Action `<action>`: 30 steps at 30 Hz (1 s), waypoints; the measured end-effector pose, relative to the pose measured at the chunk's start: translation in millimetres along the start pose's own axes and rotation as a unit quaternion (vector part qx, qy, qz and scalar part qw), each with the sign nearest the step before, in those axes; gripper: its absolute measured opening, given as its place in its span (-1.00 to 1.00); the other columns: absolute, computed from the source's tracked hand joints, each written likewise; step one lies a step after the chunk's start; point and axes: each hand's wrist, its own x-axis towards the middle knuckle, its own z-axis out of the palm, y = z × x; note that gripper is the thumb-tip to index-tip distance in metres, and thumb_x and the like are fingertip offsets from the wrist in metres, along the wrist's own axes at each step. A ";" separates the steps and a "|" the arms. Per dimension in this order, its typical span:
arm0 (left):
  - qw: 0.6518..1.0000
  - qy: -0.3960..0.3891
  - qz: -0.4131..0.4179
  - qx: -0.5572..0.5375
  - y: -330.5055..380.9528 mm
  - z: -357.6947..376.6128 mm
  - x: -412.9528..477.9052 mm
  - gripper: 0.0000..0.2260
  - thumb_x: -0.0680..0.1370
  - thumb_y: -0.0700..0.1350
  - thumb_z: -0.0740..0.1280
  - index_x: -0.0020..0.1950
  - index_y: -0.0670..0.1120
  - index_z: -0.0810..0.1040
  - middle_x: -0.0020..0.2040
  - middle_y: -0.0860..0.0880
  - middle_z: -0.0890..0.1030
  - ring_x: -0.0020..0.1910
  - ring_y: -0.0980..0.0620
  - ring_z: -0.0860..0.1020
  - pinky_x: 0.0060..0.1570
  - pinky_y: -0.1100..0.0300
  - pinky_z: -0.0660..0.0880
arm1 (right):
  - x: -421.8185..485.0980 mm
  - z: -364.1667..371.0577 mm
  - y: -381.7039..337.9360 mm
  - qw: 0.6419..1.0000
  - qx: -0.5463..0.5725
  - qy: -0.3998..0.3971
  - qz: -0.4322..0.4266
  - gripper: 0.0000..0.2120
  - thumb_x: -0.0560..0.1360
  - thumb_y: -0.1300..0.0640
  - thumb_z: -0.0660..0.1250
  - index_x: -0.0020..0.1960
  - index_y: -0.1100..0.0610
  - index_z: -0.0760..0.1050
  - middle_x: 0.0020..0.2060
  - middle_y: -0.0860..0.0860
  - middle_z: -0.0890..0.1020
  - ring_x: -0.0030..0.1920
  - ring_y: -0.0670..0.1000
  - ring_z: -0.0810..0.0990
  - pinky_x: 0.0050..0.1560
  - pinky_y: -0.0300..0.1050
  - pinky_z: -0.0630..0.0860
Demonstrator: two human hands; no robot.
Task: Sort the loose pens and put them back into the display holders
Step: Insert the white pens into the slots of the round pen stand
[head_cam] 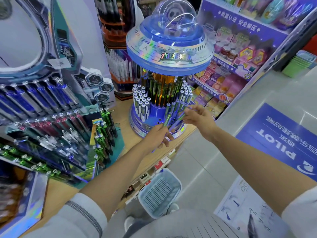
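Curled fingers of the left hand grip a small bunch of pens, tips slanting toward one o'clock. The right hand pinches a single pen between thumb and fingertips, its other fingers loosely spread; blur hides the exact hold. Both hands meet at the front of a blue carousel, which rises at twelve o'clock from them on a wooden counter. The held pens hover just above the carousel's base, beside a few open holes. White-capped pens stand packed upright at ten o'clock from the hands, and dark pens ring the orange core at twelve. A clear dome with a panda figure caps the stand. At nine o'clock a tiered rack shows rows of blue, red and green pens lying tilted. At six o'clock a pale blue basket sits on the tiled floor, and at three o'clock a blue PILOT sticker lies flat. Shelves of colourful packets fill the one o'clock corner.
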 end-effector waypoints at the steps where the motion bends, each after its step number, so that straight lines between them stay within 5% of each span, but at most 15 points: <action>1: 1.000 0.016 -0.003 0.005 -0.7 -3.9 0.2 -0.79 0.64 -0.21 0.05 -0.03 -0.09 0.46 -0.21 -0.09 0.57 -0.48 0.01 0.43 -0.58 0.28 0.13 | 1.9 -4.0 -4.5 0.999 0.008 0.044 -0.018 -0.90 0.54 0.25 0.34 -0.07 0.12 0.43 -0.33 -0.04 0.69 -0.30 -0.06 0.66 -0.17 -0.18 0.62; 5: 0.997 0.055 -0.002 0.053 -5.0 -14.5 4.3 -0.79 0.67 -0.16 0.07 0.02 -0.07 0.50 -0.28 -0.03 0.55 -0.52 0.01 0.39 -0.49 0.24 0.29 | 10.3 -16.4 -15.5 0.979 -0.045 0.170 -0.102 -0.83 0.55 0.23 0.34 -0.10 0.05 0.37 -0.40 -0.09 0.66 -0.37 -0.09 0.62 -0.19 -0.13 0.58; 10: 0.998 0.064 0.004 0.026 -5.0 -12.6 9.0 -0.88 0.65 -0.13 0.17 0.03 -0.13 0.47 -0.34 -0.03 0.54 -0.56 0.02 0.34 -0.51 0.24 0.27 | 12.6 -7.1 -8.2 0.955 -0.171 0.192 -0.149 -0.82 0.54 0.15 0.36 -0.10 -0.01 0.37 -0.33 0.10 0.57 -0.37 -0.09 0.49 -0.23 -0.18 0.46; 15: 0.998 0.063 -0.008 -0.013 -5.0 -15.3 8.7 -0.81 0.66 -0.14 0.09 0.05 -0.13 0.48 -0.35 -0.06 0.52 -0.54 0.03 0.33 -0.54 0.25 0.27 | 17.8 -1.1 3.8 0.953 -0.222 0.163 -0.130 -0.86 0.51 0.14 0.41 -0.05 0.06 0.44 -0.25 0.02 0.58 -0.24 0.01 0.55 -0.16 -0.11 0.51; 18: 0.998 0.069 0.010 -0.010 -5.5 -17.6 8.2 -0.78 0.67 -0.13 0.09 0.06 -0.14 0.51 -0.32 -0.05 0.50 -0.50 0.03 0.33 -0.51 0.26 0.27 | 20.4 0.3 9.7 0.945 -0.267 0.145 -0.119 -0.85 0.48 0.16 0.45 -0.03 0.11 0.49 -0.24 0.00 0.57 -0.22 -0.01 0.55 -0.20 -0.27 0.48; 23: 0.998 0.052 0.042 -0.013 -4.9 -19.9 4.2 -0.83 0.66 -0.13 0.16 0.05 -0.06 0.54 -0.30 -0.04 0.48 -0.45 0.04 0.34 -0.48 0.29 0.30 | 20.6 8.0 14.8 0.956 -0.235 0.165 -0.064 -0.75 0.46 0.23 0.45 0.00 0.05 0.41 -0.22 0.08 0.63 -0.17 0.10 0.64 -0.06 0.05 0.60; 27: 0.998 0.045 0.047 -0.018 -2.2 -15.9 3.1 -0.84 0.65 -0.16 0.18 0.14 -0.13 0.53 -0.31 -0.05 0.45 -0.46 0.05 0.31 -0.54 0.35 0.27 | 10.4 13.3 15.4 0.955 -0.233 0.167 -0.081 -0.85 0.50 0.10 0.41 -0.14 0.15 0.49 -0.27 0.10 0.62 -0.26 0.05 0.59 -0.14 0.04 0.59; 30: 0.998 0.041 0.049 -0.026 1.3 -7.8 3.2 -0.88 0.65 -0.18 0.18 0.07 -0.10 0.51 -0.32 -0.05 0.44 -0.46 0.06 0.30 -0.55 0.36 0.26 | 0.4 15.8 9.8 0.978 -0.179 0.089 -0.066 -0.80 0.52 0.06 0.40 0.00 0.21 0.55 -0.25 0.10 0.63 -0.31 -0.04 0.61 -0.23 -0.10 0.59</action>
